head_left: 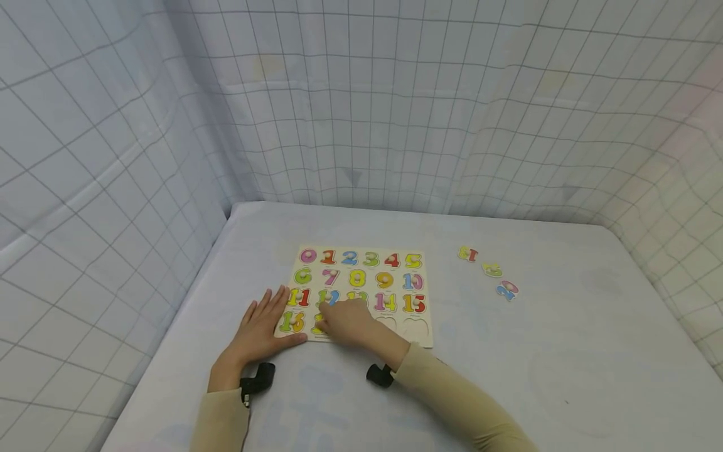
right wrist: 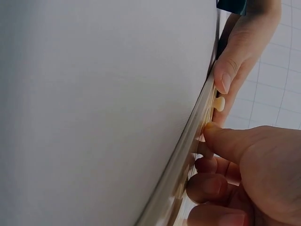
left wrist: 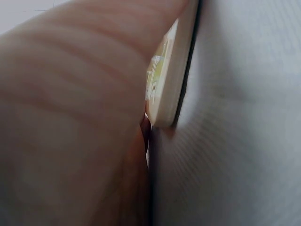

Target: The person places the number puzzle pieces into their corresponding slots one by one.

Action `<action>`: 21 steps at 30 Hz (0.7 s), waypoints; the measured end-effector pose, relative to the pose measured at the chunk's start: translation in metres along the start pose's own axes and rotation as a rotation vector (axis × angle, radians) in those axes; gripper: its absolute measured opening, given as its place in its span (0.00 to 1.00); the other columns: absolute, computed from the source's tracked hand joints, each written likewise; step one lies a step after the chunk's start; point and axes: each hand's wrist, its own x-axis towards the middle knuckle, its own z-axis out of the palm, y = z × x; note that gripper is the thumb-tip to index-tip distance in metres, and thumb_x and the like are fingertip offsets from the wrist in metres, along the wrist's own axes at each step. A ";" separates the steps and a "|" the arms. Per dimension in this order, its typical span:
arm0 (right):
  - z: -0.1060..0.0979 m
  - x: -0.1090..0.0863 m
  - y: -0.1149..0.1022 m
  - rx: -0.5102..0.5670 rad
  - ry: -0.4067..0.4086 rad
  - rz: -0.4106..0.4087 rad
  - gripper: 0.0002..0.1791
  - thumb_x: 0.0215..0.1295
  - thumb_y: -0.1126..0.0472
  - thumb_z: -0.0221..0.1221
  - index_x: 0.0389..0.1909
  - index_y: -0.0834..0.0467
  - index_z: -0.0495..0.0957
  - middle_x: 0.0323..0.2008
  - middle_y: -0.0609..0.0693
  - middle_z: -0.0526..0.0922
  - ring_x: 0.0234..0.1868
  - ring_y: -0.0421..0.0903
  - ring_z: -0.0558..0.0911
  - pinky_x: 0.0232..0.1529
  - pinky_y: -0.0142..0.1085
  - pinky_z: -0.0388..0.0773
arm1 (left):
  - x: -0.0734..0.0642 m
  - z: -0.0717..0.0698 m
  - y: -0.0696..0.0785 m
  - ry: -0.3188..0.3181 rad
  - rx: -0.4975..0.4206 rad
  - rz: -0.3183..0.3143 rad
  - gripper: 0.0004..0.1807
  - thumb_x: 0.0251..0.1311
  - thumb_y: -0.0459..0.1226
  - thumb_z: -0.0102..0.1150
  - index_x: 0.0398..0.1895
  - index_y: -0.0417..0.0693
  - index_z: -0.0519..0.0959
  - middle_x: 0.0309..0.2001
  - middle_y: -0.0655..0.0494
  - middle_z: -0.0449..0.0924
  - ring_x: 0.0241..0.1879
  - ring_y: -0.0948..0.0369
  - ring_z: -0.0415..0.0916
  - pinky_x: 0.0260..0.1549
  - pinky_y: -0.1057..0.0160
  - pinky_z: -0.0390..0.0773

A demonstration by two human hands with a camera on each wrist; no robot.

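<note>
A pale wooden number puzzle board (head_left: pixel 395 323) lies on the table with knobbed, coloured number pieces in several rows. My left hand (head_left: pixel 259 326) rests flat at its left edge, fingers spread, the thumb along the front corner beside the green-and-orange 16 (head_left: pixel 292 322). In the bottom row, my right hand (head_left: pixel 350 321) holds a yellow number piece (head_left: pixel 319 319) between thumb and curled fingers, mostly covering it. The right wrist view shows the right thumb (right wrist: pixel 225 140) right at the board's surface, near a small knob. Two bare recesses show at the bottom right.
Three loose number pieces lie right of the board: a red-and-yellow one (head_left: pixel 467 253), a green-and-yellow one (head_left: pixel 492 269) and a blue-and-pink 20 (head_left: pixel 508 289). White gridded curtains (head_left: pixel 350 113) surround the white table (head_left: pixel 565 351) at the back and sides.
</note>
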 end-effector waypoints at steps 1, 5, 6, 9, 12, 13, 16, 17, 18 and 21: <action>0.000 0.000 0.000 -0.004 -0.006 -0.001 0.13 0.69 0.46 0.52 0.34 0.52 0.72 0.16 0.42 0.69 0.17 0.41 0.68 0.21 0.33 0.63 | 0.000 0.000 0.000 0.000 0.000 -0.001 0.58 0.50 0.66 0.57 0.75 0.41 0.47 0.74 0.45 0.43 0.72 0.46 0.33 0.65 0.45 0.30; -0.001 0.000 0.001 -0.006 -0.024 -0.007 0.13 0.69 0.45 0.52 0.35 0.52 0.72 0.16 0.42 0.69 0.17 0.40 0.68 0.20 0.33 0.63 | 0.000 0.000 0.000 0.001 -0.001 -0.002 0.58 0.50 0.66 0.57 0.74 0.41 0.47 0.74 0.45 0.43 0.72 0.46 0.33 0.65 0.44 0.30; -0.001 0.000 0.002 -0.007 -0.025 -0.010 0.13 0.69 0.45 0.52 0.35 0.52 0.72 0.16 0.42 0.69 0.17 0.40 0.68 0.20 0.33 0.63 | 0.000 0.000 0.000 0.003 -0.002 0.000 0.58 0.50 0.66 0.57 0.74 0.41 0.47 0.74 0.45 0.43 0.72 0.46 0.33 0.65 0.44 0.30; -0.003 0.001 0.002 -0.016 -0.029 -0.015 0.14 0.69 0.45 0.52 0.35 0.51 0.72 0.16 0.43 0.69 0.17 0.40 0.67 0.20 0.33 0.63 | -0.001 -0.001 0.000 0.003 -0.001 0.000 0.58 0.50 0.66 0.57 0.74 0.41 0.47 0.74 0.45 0.43 0.72 0.46 0.33 0.65 0.44 0.31; -0.004 0.001 0.003 -0.030 -0.029 -0.024 0.14 0.69 0.44 0.52 0.35 0.51 0.72 0.16 0.43 0.69 0.17 0.40 0.67 0.20 0.33 0.63 | -0.001 -0.001 0.000 0.007 -0.005 0.005 0.58 0.50 0.66 0.58 0.74 0.41 0.47 0.74 0.45 0.43 0.72 0.45 0.33 0.65 0.44 0.31; -0.004 0.001 0.003 -0.029 -0.032 -0.028 0.14 0.69 0.44 0.52 0.35 0.51 0.72 0.16 0.43 0.69 0.17 0.41 0.67 0.20 0.33 0.63 | -0.001 -0.002 0.000 0.007 -0.004 0.005 0.58 0.50 0.66 0.58 0.74 0.41 0.47 0.74 0.45 0.43 0.72 0.45 0.33 0.65 0.44 0.31; -0.006 0.000 0.006 0.000 -0.045 -0.042 0.15 0.69 0.44 0.52 0.34 0.51 0.72 0.17 0.43 0.69 0.18 0.41 0.67 0.21 0.33 0.63 | -0.001 -0.002 0.001 0.009 -0.007 0.008 0.58 0.50 0.65 0.58 0.74 0.41 0.47 0.74 0.44 0.44 0.72 0.45 0.34 0.65 0.44 0.31; -0.007 -0.001 0.008 0.025 -0.048 -0.051 0.15 0.69 0.44 0.52 0.33 0.51 0.72 0.17 0.43 0.70 0.18 0.40 0.68 0.22 0.33 0.63 | -0.001 -0.002 0.001 0.007 -0.008 0.008 0.58 0.50 0.65 0.58 0.74 0.40 0.47 0.74 0.44 0.44 0.72 0.45 0.34 0.65 0.44 0.31; -0.007 -0.002 0.010 0.056 -0.054 -0.061 0.15 0.69 0.43 0.52 0.32 0.51 0.71 0.17 0.43 0.70 0.19 0.40 0.68 0.22 0.32 0.63 | -0.001 -0.002 0.001 0.005 -0.008 0.008 0.58 0.50 0.65 0.58 0.74 0.40 0.47 0.74 0.44 0.44 0.72 0.45 0.34 0.65 0.44 0.31; -0.013 -0.006 0.022 0.140 -0.065 -0.096 0.15 0.69 0.43 0.51 0.31 0.49 0.69 0.18 0.41 0.69 0.19 0.39 0.68 0.23 0.31 0.62 | 0.000 -0.002 0.001 0.002 -0.003 0.006 0.58 0.50 0.66 0.58 0.74 0.41 0.47 0.74 0.45 0.43 0.72 0.45 0.33 0.65 0.44 0.31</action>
